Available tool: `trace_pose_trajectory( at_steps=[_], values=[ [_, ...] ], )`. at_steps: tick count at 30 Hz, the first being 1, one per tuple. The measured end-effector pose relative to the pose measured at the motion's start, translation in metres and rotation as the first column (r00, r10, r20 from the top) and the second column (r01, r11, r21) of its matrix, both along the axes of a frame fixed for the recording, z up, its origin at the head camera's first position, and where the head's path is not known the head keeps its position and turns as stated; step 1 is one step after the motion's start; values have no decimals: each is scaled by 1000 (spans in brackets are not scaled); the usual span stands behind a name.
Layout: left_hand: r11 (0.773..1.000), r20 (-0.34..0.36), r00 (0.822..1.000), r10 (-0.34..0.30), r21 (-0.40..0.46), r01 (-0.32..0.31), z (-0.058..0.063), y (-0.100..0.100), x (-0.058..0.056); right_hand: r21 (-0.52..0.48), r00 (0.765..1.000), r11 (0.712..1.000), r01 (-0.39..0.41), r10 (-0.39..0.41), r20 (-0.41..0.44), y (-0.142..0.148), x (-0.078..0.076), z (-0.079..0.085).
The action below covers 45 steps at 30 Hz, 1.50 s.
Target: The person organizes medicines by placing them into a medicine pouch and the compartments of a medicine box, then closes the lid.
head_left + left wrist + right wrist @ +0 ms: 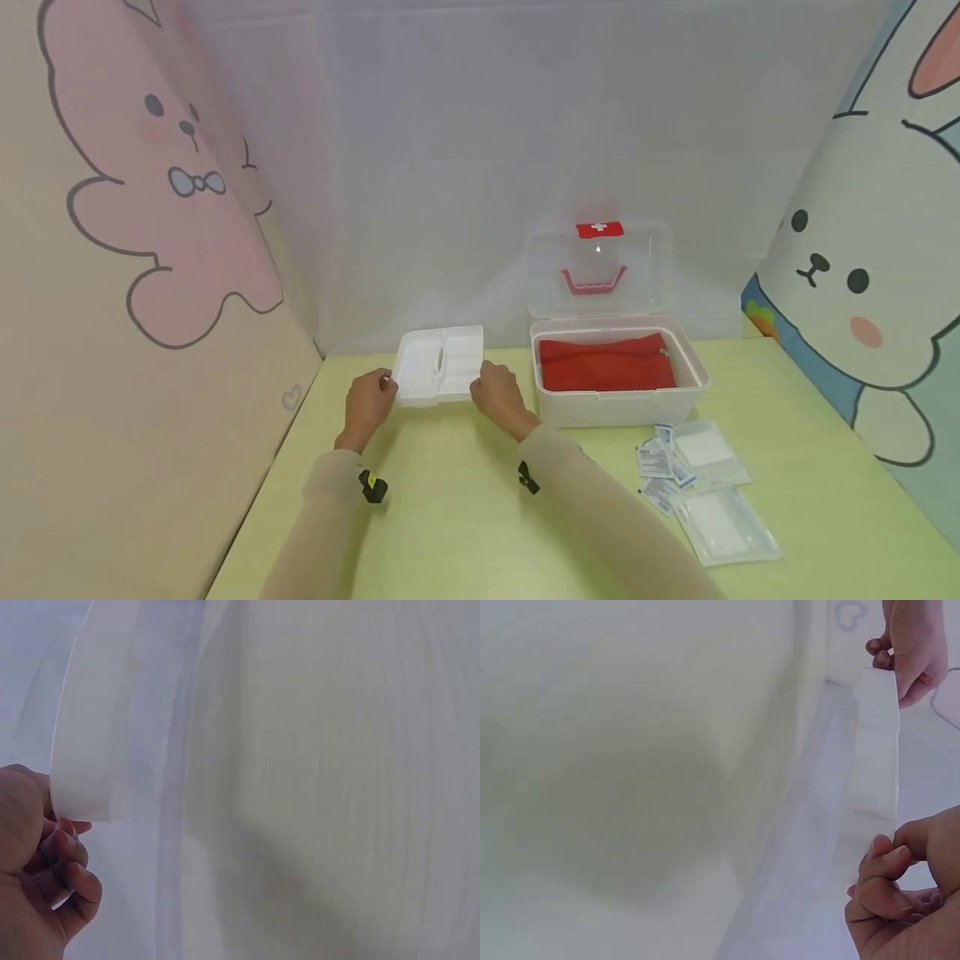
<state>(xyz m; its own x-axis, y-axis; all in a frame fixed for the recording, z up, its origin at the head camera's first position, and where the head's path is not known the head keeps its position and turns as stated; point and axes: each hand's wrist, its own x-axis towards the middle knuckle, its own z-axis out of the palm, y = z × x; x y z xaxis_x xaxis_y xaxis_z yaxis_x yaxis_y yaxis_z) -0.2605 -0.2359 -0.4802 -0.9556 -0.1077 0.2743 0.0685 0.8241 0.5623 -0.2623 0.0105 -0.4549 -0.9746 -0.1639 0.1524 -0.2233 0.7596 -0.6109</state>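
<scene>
Both hands hold a white compartment tray (420, 367) above the far part of the table. My left hand (369, 404) pinches its left edge, thumb and fingers at the near corner. On the opposite side my right hand (498, 396) grips the right edge. The tray has a wide section on the left and smaller divided sections on the right. In the left wrist view the tray's side wall (90, 735) stands between the left hand's fingers (71, 862). The right wrist view shows the wall (876, 757) with a hand at each end.
Right of the tray stands an open white first-aid box (615, 408) with a folded red cloth item (600, 364) inside; its clear lid (543, 275) is raised at the back. Small packets (654, 461) and clear packages (723, 529) lie on the table (450, 517) in front of it.
</scene>
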Motion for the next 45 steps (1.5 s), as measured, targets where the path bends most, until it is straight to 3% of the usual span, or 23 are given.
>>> trace_pose_trajectory(
  at_steps=[11,16,22,26,32,36,45],
  values=[
    [997,-156,987,-38,62,48,40,13,6,45,995,999,6,-2,-103,23,3,43],
    [990,-154,986,-61,118,80,59,29,13,27,990,1000,-15,18,-139,48,9,65],
    [958,-117,987,-111,253,138,81,50,25,14,986,999,-35,36,-160,79,23,91],
    [944,-94,986,-139,288,160,93,64,35,-3,984,999,-44,43,-175,97,37,104],
    [923,-53,982,-180,337,188,107,82,53,-1,989,999,-37,36,-146,119,61,115],
    [914,-46,978,-205,348,208,115,94,65,17,983,999,-28,31,-181,132,74,116],
    [895,-51,961,-272,352,272,119,118,93,95,969,995,11,13,-249,159,111,116]
  ],
)
